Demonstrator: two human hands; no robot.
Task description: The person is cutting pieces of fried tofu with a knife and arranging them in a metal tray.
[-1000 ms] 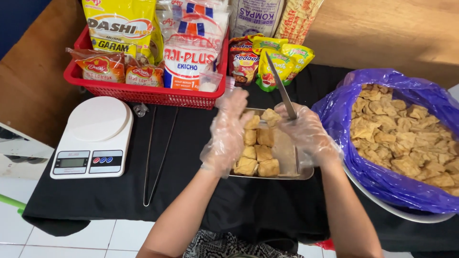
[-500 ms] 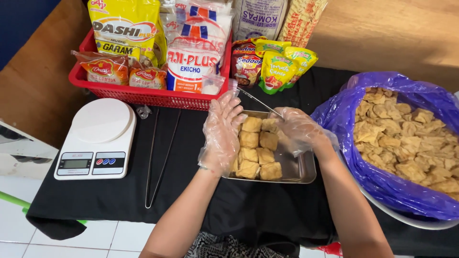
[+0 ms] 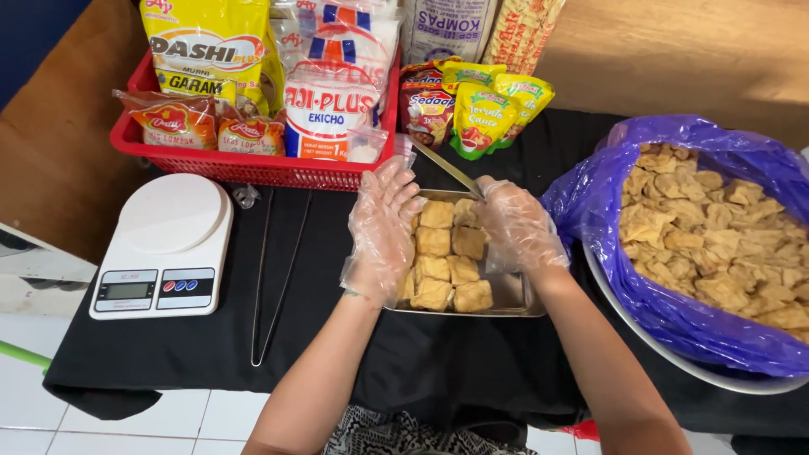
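My right hand (image 3: 518, 223), in a thin clear plastic glove, is clenched round a slim metal knife (image 3: 445, 167) whose blade sticks out twd the sauce packets. Left hand (image 3: 383, 227), gloved too, lies w/ fingers loose & spread, touching the golden fried tofu cubes (image 3: 447, 265) in the shallow rectangular steel tray (image 3: 514, 303) on the black cloth, btw the white digital kitchen scale (image 3: 164, 244) & the purple plastic bag of fried tofu (image 3: 716, 244).
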